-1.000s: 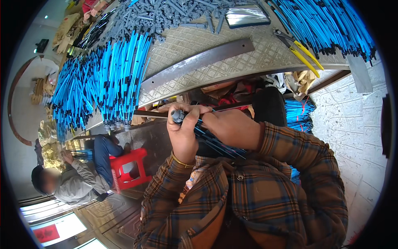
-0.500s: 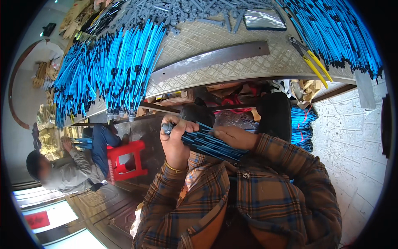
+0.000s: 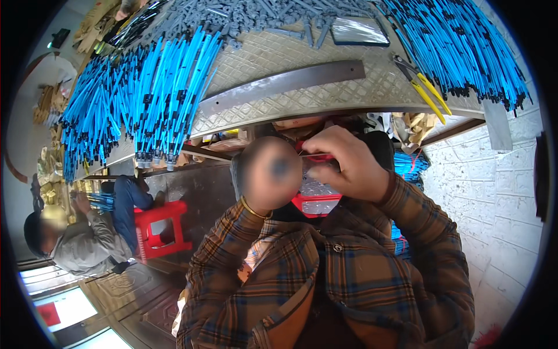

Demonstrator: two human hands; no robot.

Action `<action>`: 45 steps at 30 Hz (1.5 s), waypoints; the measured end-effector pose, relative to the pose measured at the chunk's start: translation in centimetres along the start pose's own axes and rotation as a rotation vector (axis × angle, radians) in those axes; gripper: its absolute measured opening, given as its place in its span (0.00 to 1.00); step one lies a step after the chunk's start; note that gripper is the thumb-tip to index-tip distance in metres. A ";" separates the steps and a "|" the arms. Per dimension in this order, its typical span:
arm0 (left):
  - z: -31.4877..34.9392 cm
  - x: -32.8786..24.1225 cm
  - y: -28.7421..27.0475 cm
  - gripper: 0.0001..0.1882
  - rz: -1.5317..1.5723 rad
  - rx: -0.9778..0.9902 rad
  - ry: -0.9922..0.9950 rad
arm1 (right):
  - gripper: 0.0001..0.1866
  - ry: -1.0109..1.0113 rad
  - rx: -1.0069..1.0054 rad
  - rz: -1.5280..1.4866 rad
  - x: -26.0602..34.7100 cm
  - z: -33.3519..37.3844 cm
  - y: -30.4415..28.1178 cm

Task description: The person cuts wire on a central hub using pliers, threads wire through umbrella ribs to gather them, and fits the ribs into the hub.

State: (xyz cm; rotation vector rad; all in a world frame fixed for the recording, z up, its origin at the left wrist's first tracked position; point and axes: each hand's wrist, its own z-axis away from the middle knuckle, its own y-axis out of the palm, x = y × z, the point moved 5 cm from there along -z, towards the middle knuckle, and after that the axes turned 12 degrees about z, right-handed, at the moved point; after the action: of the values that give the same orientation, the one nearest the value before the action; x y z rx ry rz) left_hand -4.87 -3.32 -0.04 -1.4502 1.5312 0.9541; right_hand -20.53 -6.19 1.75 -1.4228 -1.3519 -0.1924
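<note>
In front of my lap, my left hand (image 3: 268, 174) is closed and largely smeared by blur. A dark, round patch shows in its middle, in line with the bundle of blue and black rods it held earlier; the bundle's length is hidden. Close on its right, my right hand (image 3: 354, 166) is curled with thumb and forefinger toward the left hand. A faint thin strand seems to run from its fingertips, too small to name.
Blue rods lie in piles on the bench at left (image 3: 168, 99) and right (image 3: 453, 52). Behind are grey plastic plugs (image 3: 256, 14), a tray of silvery wires (image 3: 360, 32), a metal bar (image 3: 285, 84) and yellow-handled cutters (image 3: 427, 90). A co-worker (image 3: 87, 238) sits left, beside a red stool (image 3: 163, 230).
My left hand has turned and moved right, so the rods no longer show lengthwise. My right hand has lifted off the bundle and risen up and right. The view has shifted slightly.
</note>
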 end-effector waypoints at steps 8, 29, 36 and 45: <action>1.4 1.6 0.3 0.12 -0.056 0.072 -0.091 | 0.11 -0.247 0.000 0.200 0.5 0.2 1.9; 1.3 2.8 -0.6 0.15 0.115 0.186 -0.384 | 0.04 0.106 0.183 -0.182 -1.0 -0.9 3.4; 0.9 2.7 -0.6 0.16 0.108 0.205 -0.374 | 0.03 0.006 0.135 0.019 -0.9 -1.0 3.3; 0.9 3.0 -0.7 0.15 0.156 0.197 -0.410 | 0.04 -0.101 0.050 0.032 -0.9 -1.2 3.5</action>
State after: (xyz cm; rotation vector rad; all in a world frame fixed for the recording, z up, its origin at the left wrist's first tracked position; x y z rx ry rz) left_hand -4.14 -3.67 -3.17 -0.9379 1.3977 1.0811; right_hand -17.48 -6.70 -0.50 -1.4275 -1.4057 -0.0660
